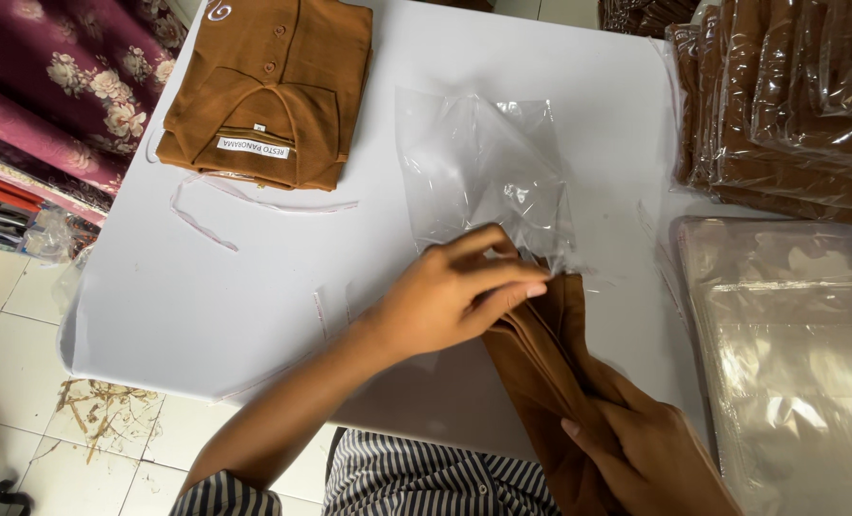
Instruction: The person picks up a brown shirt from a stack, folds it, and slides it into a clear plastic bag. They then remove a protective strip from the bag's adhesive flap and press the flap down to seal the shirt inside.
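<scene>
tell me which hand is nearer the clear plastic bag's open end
Left. The left hand is at the mouth of the clear plastic bag, fingers touching its edge. The right hand is lower down, gripping the folded brown garment near the table's front edge.

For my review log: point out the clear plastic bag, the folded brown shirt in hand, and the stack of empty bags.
clear plastic bag (483,162), head view, its flat middle
folded brown shirt (540,354), head view, folded edge
stack of empty bags (789,334), head view, top sheet

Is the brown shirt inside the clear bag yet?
Only just entering: the folded shirt has its top edge at the bag mouth; most lies outside, held by both hands.
</scene>
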